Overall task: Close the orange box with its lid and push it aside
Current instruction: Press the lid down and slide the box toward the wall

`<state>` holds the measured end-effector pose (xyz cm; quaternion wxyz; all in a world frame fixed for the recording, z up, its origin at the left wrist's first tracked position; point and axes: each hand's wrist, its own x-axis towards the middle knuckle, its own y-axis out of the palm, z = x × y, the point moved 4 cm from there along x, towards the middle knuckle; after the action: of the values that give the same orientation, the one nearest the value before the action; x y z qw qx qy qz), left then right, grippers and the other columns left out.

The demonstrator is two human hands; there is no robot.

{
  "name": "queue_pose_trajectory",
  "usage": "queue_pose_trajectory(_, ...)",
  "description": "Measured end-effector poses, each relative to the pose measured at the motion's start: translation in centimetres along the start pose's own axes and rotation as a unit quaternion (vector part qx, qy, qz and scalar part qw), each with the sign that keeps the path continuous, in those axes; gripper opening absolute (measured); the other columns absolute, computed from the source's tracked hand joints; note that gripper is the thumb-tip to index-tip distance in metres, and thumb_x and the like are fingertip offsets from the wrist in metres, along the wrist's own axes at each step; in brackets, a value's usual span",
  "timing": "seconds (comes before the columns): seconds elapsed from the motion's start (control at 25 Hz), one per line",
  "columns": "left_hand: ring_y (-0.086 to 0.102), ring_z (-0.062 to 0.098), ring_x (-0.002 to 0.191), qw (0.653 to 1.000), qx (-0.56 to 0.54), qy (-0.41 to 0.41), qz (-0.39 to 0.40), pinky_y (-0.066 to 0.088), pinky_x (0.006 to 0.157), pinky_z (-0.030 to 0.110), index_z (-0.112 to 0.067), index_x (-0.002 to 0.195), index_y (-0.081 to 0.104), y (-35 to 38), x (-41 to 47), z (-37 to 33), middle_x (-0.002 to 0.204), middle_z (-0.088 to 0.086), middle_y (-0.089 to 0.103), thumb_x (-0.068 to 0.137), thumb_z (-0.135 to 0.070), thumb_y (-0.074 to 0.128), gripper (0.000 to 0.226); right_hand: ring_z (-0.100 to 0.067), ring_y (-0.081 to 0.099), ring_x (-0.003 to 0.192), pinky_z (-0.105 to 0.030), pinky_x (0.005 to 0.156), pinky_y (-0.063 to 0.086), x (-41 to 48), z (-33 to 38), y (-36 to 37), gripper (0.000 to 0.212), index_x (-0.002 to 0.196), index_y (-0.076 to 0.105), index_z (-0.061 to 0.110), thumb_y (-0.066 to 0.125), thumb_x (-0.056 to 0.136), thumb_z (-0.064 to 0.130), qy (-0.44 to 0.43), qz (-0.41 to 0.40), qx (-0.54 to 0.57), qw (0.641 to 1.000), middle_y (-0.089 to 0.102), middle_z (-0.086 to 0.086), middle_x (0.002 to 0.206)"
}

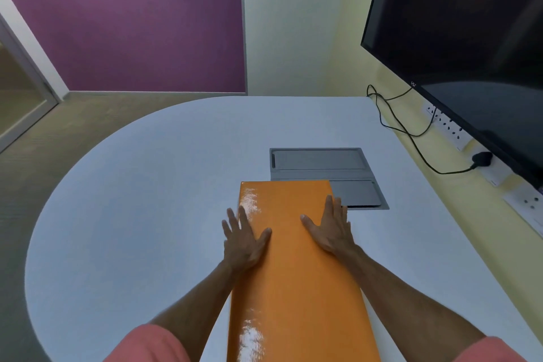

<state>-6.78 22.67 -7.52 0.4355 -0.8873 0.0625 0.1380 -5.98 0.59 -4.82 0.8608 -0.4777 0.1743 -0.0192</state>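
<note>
**With the Lid Down, Both Hands Flat on the Long Orange Box**

Although the lid seemed already seated, the push aside looked not yet done. One white table [132, 214] with a rounded far end filled most of the view, and one dark screen [470, 53] hung on the wall along its right edge. One orange box [293, 273] lay on the table straight in front of the person, its long axis running away from the body, the near end out of view at the bottom of the frame and the far end overlapping the near left corner of one grey floor-box panel [320, 167] set into the tabletop. Only one orange surface showed, so the lid could not be told apart from the box; by the look of it the lid was on.

Two hands rested on top of the box, about midway along what was visible. The left hand [244, 241] lay over the left long edge, palm down, fingers spread and released, the outer fingers hanging past the edge over the table. The right hand [332, 229] lay over the right long edge, also flat and open, gripping nothing, fingertips reaching toward the grey panel.

Both hands sat about equally far along the box, neither nearer. Open table lay to the left, the panel and wall to the right, so a sideways push leftward would likely fall to the right hand. One black cable [411, 132] ran to a plug [482, 159] near the screen.
</note>
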Motion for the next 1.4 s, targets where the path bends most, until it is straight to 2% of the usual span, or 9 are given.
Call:
queue_pose_trajectory(0.08, 0.008, 0.042, 0.149, 0.998, -0.064, -0.020, 0.017, 0.017, 0.117, 0.058, -0.022, 0.154, -0.011, 0.3, -1.0, 0.9, 0.164, 0.017, -0.003, 0.089, -0.062, 0.046, 0.096, -0.038, 0.013, 0.148, -0.057, 0.116, 0.025, -1.3, -1.1, -0.2, 0.105, 0.154, -0.007, 0.018, 0.056, 0.084, 0.063, 0.042, 0.005, 0.068, 0.997, 0.003, -0.014, 0.163)
queue_pose_trajectory(0.16, 0.033, 0.041, 0.142, 0.994, -0.106, -0.006, 0.026, 0.030, 0.115, 0.055, -0.024, 0.154, -0.009, 0.3, -1.7, 1.4, 0.159, 0.021, 0.022, 0.089, -0.058, 0.050, 0.094, -0.038, 0.037, 0.138, -0.053, 0.109, 0.039, -2.4, -2.2, -0.4, 0.103, 0.154, 0.002, 0.018, 0.063, 0.082, 0.058, 0.074, 0.015, 0.128, 0.989, 0.028, -0.017, 0.155)
queue_pose_trajectory(0.2, 0.041, 0.040, 0.137, 0.993, -0.116, -0.001, 0.029, 0.035, 0.113, 0.053, -0.025, 0.154, -0.008, 0.2, -2.0, 1.5, 0.155, 0.021, 0.031, 0.089, -0.057, 0.050, 0.093, -0.036, 0.043, 0.133, -0.052, 0.107, 0.042, -3.0, -2.6, -0.3, 0.102, 0.154, 0.004, 0.019, 0.065, 0.081, 0.057, 0.084, 0.022, 0.144, 0.986, 0.035, -0.016, 0.151)
queue_pose_trajectory(0.28, 0.048, 0.040, 0.131, 0.992, -0.123, -0.007, 0.042, 0.039, 0.110, 0.052, -0.030, 0.153, -0.009, 0.1, -2.6, 1.7, 0.151, 0.020, 0.039, 0.090, -0.058, 0.048, 0.090, -0.035, 0.044, 0.133, -0.051, 0.107, 0.042, -4.2, -3.4, -0.1, 0.105, 0.155, 0.003, 0.022, 0.068, 0.080, 0.056, 0.099, 0.039, 0.163, 0.981, 0.038, -0.014, 0.151)
queue_pose_trajectory(0.4, 0.044, 0.045, 0.132, 0.991, -0.116, -0.029, 0.061, 0.035, 0.110, 0.054, -0.036, 0.151, -0.014, 0.4, -3.2, 1.7, 0.151, 0.024, 0.035, 0.091, -0.060, 0.044, 0.087, -0.035, 0.039, 0.138, -0.051, 0.111, 0.038, -5.3, -3.7, 0.1, 0.107, 0.155, -0.001, 0.025, 0.069, 0.079, 0.054, 0.109, 0.046, 0.179, 0.977, 0.034, -0.012, 0.155)
queue_pose_trajectory(0.68, 0.037, 0.045, 0.137, 0.988, -0.133, -0.020, 0.081, 0.032, 0.112, 0.056, -0.033, 0.152, -0.014, 0.8, -3.2, -1.0, 0.155, 0.025, 0.027, 0.091, -0.058, 0.046, 0.089, -0.035, 0.041, 0.136, -0.052, 0.110, 0.039, -6.1, -4.8, -2.4, 0.106, 0.156, 0.003, 0.024, 0.072, 0.079, 0.049, 0.116, 0.017, 0.210, 0.971, 0.036, -0.012, 0.154)
queue_pose_trajectory(0.88, 0.035, 0.045, 0.139, 0.984, -0.156, 0.004, 0.086, 0.031, 0.112, 0.056, -0.032, 0.153, -0.012, 2.0, -3.2, -5.8, 0.157, 0.023, 0.024, 0.091, -0.057, 0.047, 0.089, -0.033, 0.047, 0.131, -0.052, 0.107, 0.043, -5.7, -7.5, -6.4, 0.095, 0.153, 0.018, 0.025, 0.075, 0.078, 0.044, 0.102, -0.006, 0.237, 0.966, 0.044, -0.010, 0.149)
queue_pose_trajectory(1.16, 0.039, 0.045, 0.135, 0.975, -0.193, 0.016, 0.112, 0.034, 0.110, 0.062, -0.030, 0.153, -0.011, 7.4, -3.9, -13.9, 0.154, 0.022, 0.030, 0.092, -0.052, 0.052, 0.090, -0.032, 0.039, 0.138, -0.050, 0.110, 0.039, -4.8, -15.8, -11.8, 0.105, 0.155, 0.007, 0.025, 0.076, 0.078, 0.042, 0.122, -0.010, 0.241, 0.963, 0.032, -0.009, 0.156)
queue_pose_trajectory(1.4, 0.039, 0.045, 0.135, 0.971, -0.206, 0.005, 0.121, 0.035, 0.110, 0.062, -0.031, 0.153, -0.011, 12.8, -5.3, -20.6, 0.154, 0.022, 0.030, 0.091, -0.050, 0.054, 0.092, -0.031, 0.034, 0.142, -0.051, 0.112, 0.037, -3.7, -23.7, -16.1, 0.106, 0.155, 0.007, 0.026, 0.077, 0.077, 0.042, 0.130, -0.006, 0.238, 0.963, 0.027, -0.008, 0.159)
